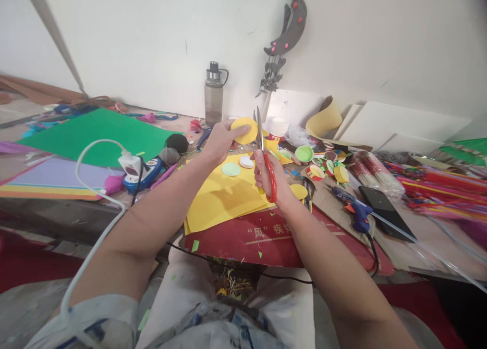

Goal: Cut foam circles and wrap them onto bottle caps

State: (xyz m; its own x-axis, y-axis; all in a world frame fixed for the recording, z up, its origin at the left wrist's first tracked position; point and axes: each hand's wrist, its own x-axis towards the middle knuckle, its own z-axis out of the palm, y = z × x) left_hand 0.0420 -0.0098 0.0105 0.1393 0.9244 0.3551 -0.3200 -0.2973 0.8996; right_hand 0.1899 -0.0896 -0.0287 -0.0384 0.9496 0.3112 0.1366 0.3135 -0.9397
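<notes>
My left hand (221,142) pinches a round yellow disc (247,123) between thumb and fingers, above the work surface. In my right hand (280,180) is a pair of scissors (271,182) with red handles, the blades pointing up and slightly parted beside the disc's right edge. Whether a blade touches the disc I cannot tell. Below my hands lie yellow sheets (207,207), with a pale green disc (231,169) and a small white round piece (246,162) on them. Another yellow disc (299,191) rests by my right wrist.
A bottle (213,98) stands by the wall. To the right are a glue gun (359,212), a phone (386,212) and bundled pipe cleaners (449,186). On the left are a green sheet (102,136), a plugged power strip (142,179) and a white cable (81,161) near my arm.
</notes>
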